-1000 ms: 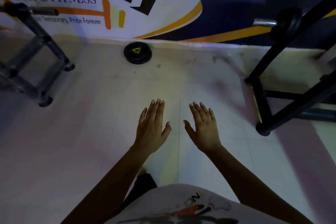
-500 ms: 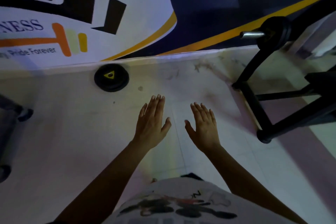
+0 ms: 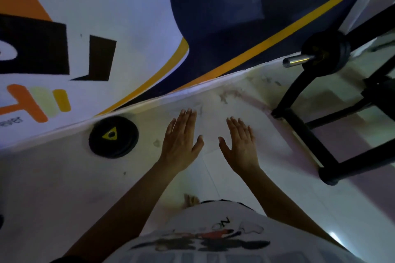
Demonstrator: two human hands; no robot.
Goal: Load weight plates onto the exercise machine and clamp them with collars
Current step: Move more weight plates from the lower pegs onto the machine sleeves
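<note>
Lying flat on the floor [image 3: 53, 188] against the foot of the painted wall [image 3: 132, 17] is a black weight plate [image 3: 113, 136] with a yellow triangle at its hub, just left of the left hand [image 3: 180, 147]. Both hands are held out over the floor, fingers straight and spread, nothing gripped; the right hand [image 3: 241, 149] is alongside. One plate [image 3: 327, 53] is already seated on the machine's chrome sleeve [image 3: 298, 61] at the right. Fetching is judged to be in hand: the floor plate must be reached, lifted by its rim and carried right.
</note>
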